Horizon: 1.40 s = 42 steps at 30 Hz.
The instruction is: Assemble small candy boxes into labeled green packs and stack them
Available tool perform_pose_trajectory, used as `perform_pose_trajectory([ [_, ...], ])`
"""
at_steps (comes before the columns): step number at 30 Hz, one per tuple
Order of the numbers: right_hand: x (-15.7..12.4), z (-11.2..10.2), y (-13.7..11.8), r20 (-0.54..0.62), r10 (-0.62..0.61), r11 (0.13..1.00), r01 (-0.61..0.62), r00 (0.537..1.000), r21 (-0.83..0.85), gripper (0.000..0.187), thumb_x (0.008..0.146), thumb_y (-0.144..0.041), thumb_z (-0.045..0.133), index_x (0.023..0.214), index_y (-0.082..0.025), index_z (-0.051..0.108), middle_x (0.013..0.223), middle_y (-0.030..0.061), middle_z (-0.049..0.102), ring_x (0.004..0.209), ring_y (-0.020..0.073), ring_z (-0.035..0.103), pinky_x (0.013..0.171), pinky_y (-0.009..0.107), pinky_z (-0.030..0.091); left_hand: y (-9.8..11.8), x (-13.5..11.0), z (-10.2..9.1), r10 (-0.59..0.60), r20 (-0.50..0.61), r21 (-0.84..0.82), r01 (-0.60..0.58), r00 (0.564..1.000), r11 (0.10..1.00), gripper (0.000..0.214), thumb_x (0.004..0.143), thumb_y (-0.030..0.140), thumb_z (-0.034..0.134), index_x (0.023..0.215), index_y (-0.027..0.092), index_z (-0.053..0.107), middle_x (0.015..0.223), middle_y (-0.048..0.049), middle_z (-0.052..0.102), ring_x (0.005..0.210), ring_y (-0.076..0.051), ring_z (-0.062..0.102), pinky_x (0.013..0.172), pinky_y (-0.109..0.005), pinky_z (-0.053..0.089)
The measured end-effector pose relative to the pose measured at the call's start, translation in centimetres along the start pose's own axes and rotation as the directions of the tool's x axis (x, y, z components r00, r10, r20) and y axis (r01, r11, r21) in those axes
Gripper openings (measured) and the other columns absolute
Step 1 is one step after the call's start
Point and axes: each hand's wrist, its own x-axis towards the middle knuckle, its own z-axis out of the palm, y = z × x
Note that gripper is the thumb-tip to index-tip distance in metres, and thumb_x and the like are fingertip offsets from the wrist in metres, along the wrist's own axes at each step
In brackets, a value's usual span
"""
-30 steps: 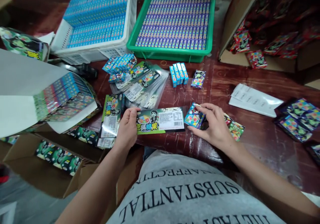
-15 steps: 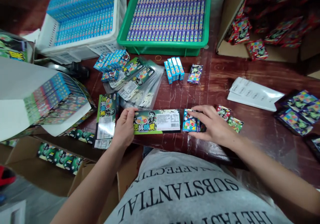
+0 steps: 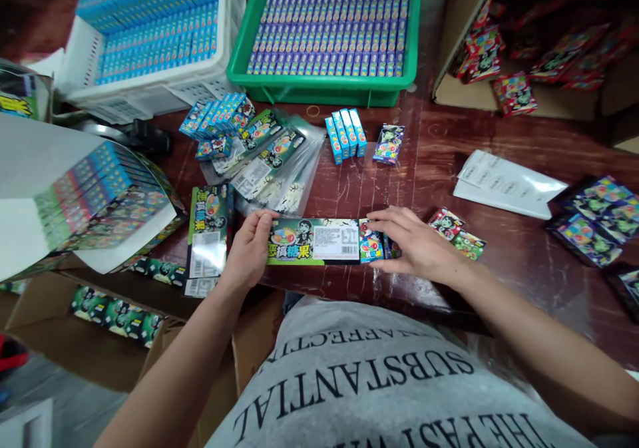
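Observation:
A long printed plastic sleeve [image 3: 319, 240], green and black with a white barcode label, lies flat before me. Its left end is gripped by my left hand [image 3: 249, 245], thumb on top. At the sleeve's right end sits a small blue candy box [image 3: 370, 240], its left edge against the opening; I cannot tell how far inside it is. My right hand [image 3: 412, 241] has its fingers around this box and a purple box [image 3: 391, 248] beside it, partly hidden under the fingers. Just beyond that hand are a red box [image 3: 446, 222] and a green box [image 3: 468, 245].
Behind are a white crate [image 3: 150, 88] of blue boxes and a green tray [image 3: 324, 92] of purple ones. More printed sleeves [image 3: 272, 162] lie fanned out at mid-left. A carton [image 3: 549, 105] with red packets stands back right. White label sheets [image 3: 506, 185] lie at right.
My right hand has moved a little left with the blue box, closing the gap to the sleeve's right end. My left hand still grips the other end.

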Motion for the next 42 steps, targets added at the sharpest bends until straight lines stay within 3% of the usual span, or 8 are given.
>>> perform_pose_trajectory([
  [8,-0.2,0.6,-0.6,-0.084,0.031,0.998,-0.036,0.996,-0.052,0.073,0.084,-0.06,0.071,0.14,-0.017,0.054,0.142,0.0178,0.058,0.132,0.0346,0.052,0.114,0.061,0.042,0.0,-0.4,1.7,0.012,-0.02,-0.096,-0.013,1.0,0.995,0.032,0.092,0.053,0.064,0.101,0.023,0.064,0.079,0.0019,0.058,0.064,-0.012,0.054,0.059,-0.021,0.046],
  [10,-0.7,0.4,-0.8,-0.029,0.012,0.996,-0.014,1.0,-0.084,0.087,0.083,-0.065,0.069,0.149,-0.015,0.044,0.151,0.0204,0.05,0.139,0.0357,0.047,0.118,0.062,0.036,0.1,-0.5,1.9,0.018,-0.035,-0.081,-0.021,0.999,0.997,0.034,0.092,0.054,0.063,0.101,0.022,0.064,0.079,0.0011,0.059,0.064,-0.012,0.054,0.058,-0.022,0.047],
  [13,-1.8,-0.9,-0.8,0.036,0.051,0.978,-0.042,0.998,-0.205,0.109,0.077,-0.072,0.071,0.158,-0.011,0.029,0.162,0.0248,0.034,0.15,0.0416,0.032,0.123,0.069,0.014,0.0,-0.4,1.9,0.041,-0.047,0.007,-0.04,0.998,0.999,0.036,0.093,0.055,0.062,0.104,0.021,0.065,0.08,0.0009,0.059,0.064,-0.012,0.054,0.057,-0.021,0.046],
  [17,-2.5,-2.4,-0.4,0.039,0.125,0.951,-0.109,0.991,-0.29,0.083,0.081,-0.064,0.073,0.145,-0.016,0.049,0.14,0.0179,0.06,0.136,0.0402,0.049,0.121,0.074,-0.004,-0.3,-0.1,1.8,0.05,-0.037,0.024,-0.05,0.998,0.998,0.034,0.094,0.054,0.06,0.104,0.022,0.065,0.079,0.0008,0.059,0.064,-0.013,0.054,0.057,-0.022,0.046],
  [20,-2.0,-2.5,0.2,0.063,0.082,0.977,-0.067,0.995,-0.204,0.071,0.082,-0.059,0.074,0.139,-0.021,0.055,0.13,0.0135,0.064,0.127,0.0354,0.056,0.122,0.073,-0.001,-0.2,-0.1,1.9,0.073,-0.05,0.009,-0.073,0.996,0.997,0.032,0.094,0.052,0.062,0.103,0.022,0.066,0.078,0.0001,0.059,0.066,-0.014,0.055,0.058,-0.023,0.046],
  [31,-2.7,-4.1,0.6,-0.055,0.048,0.98,-0.036,0.997,0.196,0.077,0.075,-0.05,0.085,0.144,-0.032,0.054,0.141,0.0085,0.062,0.128,0.0306,0.061,0.124,0.07,0.001,1.3,-0.4,1.4,-0.071,-0.049,-0.242,0.057,0.996,0.969,0.033,0.086,0.052,0.071,0.099,0.024,0.062,0.07,0.0041,0.06,0.062,-0.014,0.063,0.056,-0.023,0.052],
  [38,-1.1,-3.0,0.5,-0.13,0.002,0.985,0.02,0.992,0.173,0.076,0.079,-0.05,0.082,0.146,-0.034,0.052,0.14,0.0085,0.063,0.129,0.0295,0.06,0.124,0.069,0.0,2.4,-1.2,3.0,-0.15,0.062,-0.301,0.162,0.987,0.94,0.039,0.082,0.054,0.076,0.101,0.023,0.061,0.068,0.004,0.062,0.062,-0.015,0.067,0.052,-0.022,0.053],
  [42,-0.7,-1.5,0.7,-0.197,0.003,0.995,0.015,0.98,0.094,0.091,0.082,-0.054,0.078,0.158,-0.035,0.032,0.155,0.0121,0.05,0.142,0.0311,0.049,0.124,0.067,0.011,2.1,-1.6,4.4,-0.126,0.018,-0.323,0.125,0.992,0.938,0.04,0.082,0.055,0.076,0.1,0.024,0.059,0.069,0.0047,0.06,0.063,-0.015,0.067,0.054,-0.022,0.054],
])
